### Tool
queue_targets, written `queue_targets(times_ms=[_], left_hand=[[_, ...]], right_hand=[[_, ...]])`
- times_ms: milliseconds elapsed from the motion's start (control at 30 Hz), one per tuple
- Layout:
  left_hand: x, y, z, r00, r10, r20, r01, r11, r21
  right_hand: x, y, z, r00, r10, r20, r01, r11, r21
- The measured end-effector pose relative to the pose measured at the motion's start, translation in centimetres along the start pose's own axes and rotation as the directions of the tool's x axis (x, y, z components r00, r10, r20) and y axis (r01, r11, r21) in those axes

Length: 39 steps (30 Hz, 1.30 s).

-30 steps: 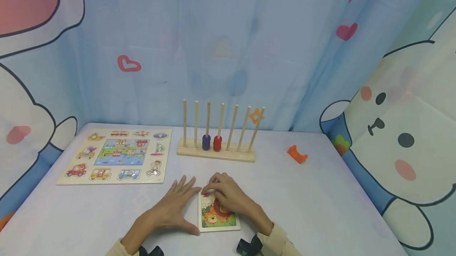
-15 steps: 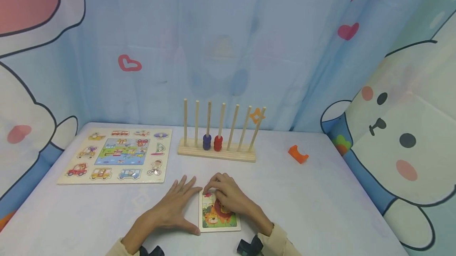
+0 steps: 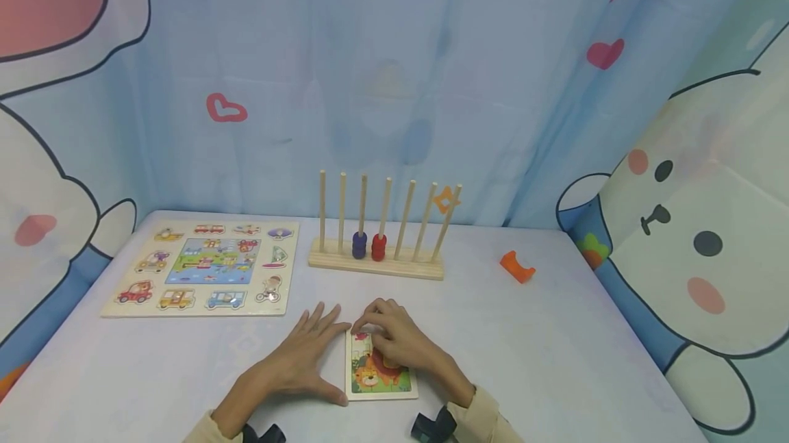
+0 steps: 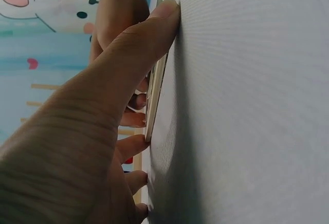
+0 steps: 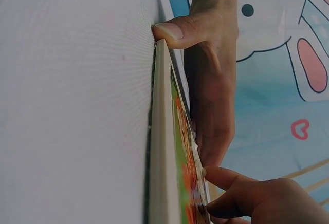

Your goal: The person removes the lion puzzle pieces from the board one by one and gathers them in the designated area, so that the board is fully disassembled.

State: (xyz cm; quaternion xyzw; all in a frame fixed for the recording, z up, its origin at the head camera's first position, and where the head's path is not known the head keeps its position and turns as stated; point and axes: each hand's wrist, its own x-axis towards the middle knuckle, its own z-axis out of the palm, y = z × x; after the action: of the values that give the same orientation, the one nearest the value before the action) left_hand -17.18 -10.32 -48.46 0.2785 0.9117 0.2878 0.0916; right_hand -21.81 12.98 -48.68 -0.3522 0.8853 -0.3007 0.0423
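Left hand (image 3: 302, 357): fingers spread, thumb at near-left corner and index tip at far-left corner of the small rectangular lion-picture puzzle (image 3: 374, 379) with pale wooden frame. Not wrapped round it. Right hand (image 3: 397, 337): fingers bent, tips on the puzzle's far part; can't tell whether they pinch a piece. Puzzle lies flat on the white cloth-covered counter (image 3: 585, 361), between left palm and right wrist, partly under right hand. Hands close at far-left corner; can't tell if they touch.

Beyond left hand, off to its outer side: large cream board (image 3: 157, 279) with vehicle pictures round a blue scene. Beyond both hands: pale wooden seven-peg stand (image 3: 407, 267), dark blue beads (image 3: 359, 245) on third peg from left, red beads (image 3: 379, 248) on fourth. Beyond right hand, outer side: orange notched block (image 3: 517, 268).
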Motion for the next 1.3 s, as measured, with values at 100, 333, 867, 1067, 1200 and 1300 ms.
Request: queue_targets(times_ms=[100,333,867,1067,1200,1300], left_hand=[[0.0,0.1,0.0,1.000,0.001,0.000,-0.001,1.000,0.000],[-0.1,0.2,-0.2,1.000,-0.003,0.002,0.003,1.000,0.003],[0.0,0.1,-0.1,1.000,-0.004,0.004,0.004,1.000,0.008],[0.0,0.1,-0.1,1.000,-0.001,0.000,0.001,1.000,0.005],[0.0,0.1,-0.1,1.000,-0.001,0.002,0.001,1.000,0.007],[0.0,0.1,-0.1,1.000,-0.003,0.003,0.003,1.000,0.013]], right_hand=[[0.0,0.0,0.0,1.000,-0.002,0.004,0.003,1.000,-0.021],[0.1,0.0,-0.2,1.000,-0.011,-0.009,0.011,0.998,-0.067],[0.4,0.3,0.8,0.996,-0.059,-0.073,0.049,0.991,-0.123],[0.4,0.3,0.7,0.997,-0.038,-0.061,0.033,0.997,-0.076],[0.3,0.2,0.5,1.000,-0.016,-0.022,0.014,0.998,-0.064],[0.3,0.1,0.3,1.000,-0.005,0.006,0.006,0.999,-0.050]])
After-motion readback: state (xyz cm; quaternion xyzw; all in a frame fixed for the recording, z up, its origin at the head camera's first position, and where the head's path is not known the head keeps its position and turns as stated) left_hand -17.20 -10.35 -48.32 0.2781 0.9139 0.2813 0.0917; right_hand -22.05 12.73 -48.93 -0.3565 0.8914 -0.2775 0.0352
